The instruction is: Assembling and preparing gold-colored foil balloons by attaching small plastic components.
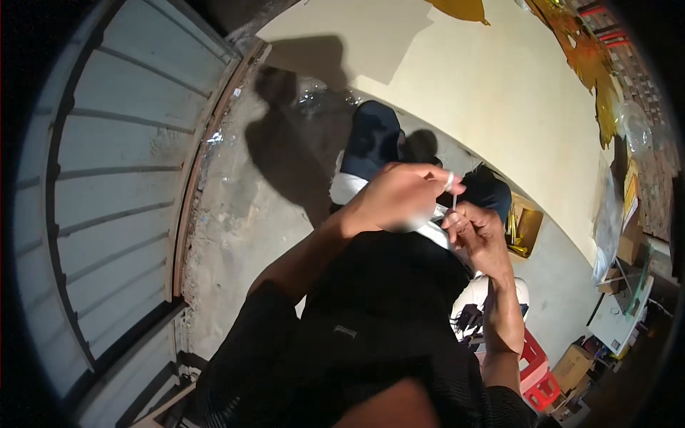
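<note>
My two hands meet above my lap. My right hand (482, 234) pinches a thin pale stick (454, 202) between thumb and fingers, its upper end pointing at my left fingertips. Curled with its back up, my left hand (405, 192) reaches over from the left. A small white band (449, 181) shows at its fingertips; whether it is wrapped round a finger or pinched cannot be told. The lower part of this hand is blurred. Below the hands a white strip (434, 232) lies across the dark clothing, partly covered.
A large pale board (499, 78) fills the far side. An open cardboard box (526, 227) with yellow pieces stands to the right of my knee. A red plastic stool (536, 374) is at lower right, beside cartons (573, 367). A ribbed metal shutter (125, 171) stands at left.
</note>
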Available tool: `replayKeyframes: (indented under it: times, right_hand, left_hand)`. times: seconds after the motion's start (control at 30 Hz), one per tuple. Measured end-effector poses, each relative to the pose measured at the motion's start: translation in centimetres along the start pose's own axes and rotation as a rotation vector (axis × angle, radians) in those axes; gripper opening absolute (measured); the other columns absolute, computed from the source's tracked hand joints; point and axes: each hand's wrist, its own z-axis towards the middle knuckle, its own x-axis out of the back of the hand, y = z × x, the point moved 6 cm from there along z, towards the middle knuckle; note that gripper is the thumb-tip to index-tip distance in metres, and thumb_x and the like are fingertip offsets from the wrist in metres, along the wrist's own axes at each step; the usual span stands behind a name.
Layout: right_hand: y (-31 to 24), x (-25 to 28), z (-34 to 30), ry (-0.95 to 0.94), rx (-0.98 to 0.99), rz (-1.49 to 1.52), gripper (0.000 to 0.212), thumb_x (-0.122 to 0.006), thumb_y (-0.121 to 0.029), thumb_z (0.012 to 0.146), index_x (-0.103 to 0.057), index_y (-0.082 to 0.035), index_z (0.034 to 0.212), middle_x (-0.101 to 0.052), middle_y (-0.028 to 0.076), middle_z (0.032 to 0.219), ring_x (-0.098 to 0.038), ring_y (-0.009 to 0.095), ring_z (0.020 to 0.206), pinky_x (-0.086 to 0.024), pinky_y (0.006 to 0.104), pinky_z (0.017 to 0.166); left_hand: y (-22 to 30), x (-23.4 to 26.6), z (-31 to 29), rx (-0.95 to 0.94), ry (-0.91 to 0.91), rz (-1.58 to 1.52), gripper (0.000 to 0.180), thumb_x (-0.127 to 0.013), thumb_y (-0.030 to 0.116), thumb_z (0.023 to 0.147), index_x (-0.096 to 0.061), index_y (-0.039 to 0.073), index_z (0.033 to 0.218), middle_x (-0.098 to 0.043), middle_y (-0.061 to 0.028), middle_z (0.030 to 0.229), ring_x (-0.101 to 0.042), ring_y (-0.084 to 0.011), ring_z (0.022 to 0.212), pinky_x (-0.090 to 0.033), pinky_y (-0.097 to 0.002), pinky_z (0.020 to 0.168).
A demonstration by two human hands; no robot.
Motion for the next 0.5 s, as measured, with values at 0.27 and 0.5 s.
replayKeyframes:
  times: [0.27, 0.5]
  right_hand:
    - [0.8, 1.4, -4.0, 0.131, 0.192, -0.078, 0.027, -0.053, -0.019, 0.104, -0.063, -0.002, 0.085, -0.054, 0.001, 0.064, -0.049, 0.007, 0.057, -0.037, 0.0238, 0.051]
    - [2.4, 6.1, -3.9, 0.275, 0.005, -0.009, 0.027, -0.052, -0.017, 0.103, -0.063, -0.001, 0.084, -0.054, 0.001, 0.065, -0.049, 0.008, 0.058, -0.039, 0.0245, 0.053]
  left_hand:
    - [-1.9, -4.0, 2.9, 0.031, -0.026, 0.433, 0.033, -0.053, 0.023, 0.103, -0.061, 0.0, 0.125, -0.071, -0.0141, 0.116, -0.065, -0.0144, 0.07, -0.053, -0.0273, 0.061]
    - [-1.1, -5.5, 2.5, 0.269, -0.492, 0.105, 0.03, -0.049, 0.023, 0.105, -0.069, 0.003, 0.111, -0.069, -0.0045, 0.078, -0.05, -0.0072, 0.052, -0.041, -0.0241, 0.048]
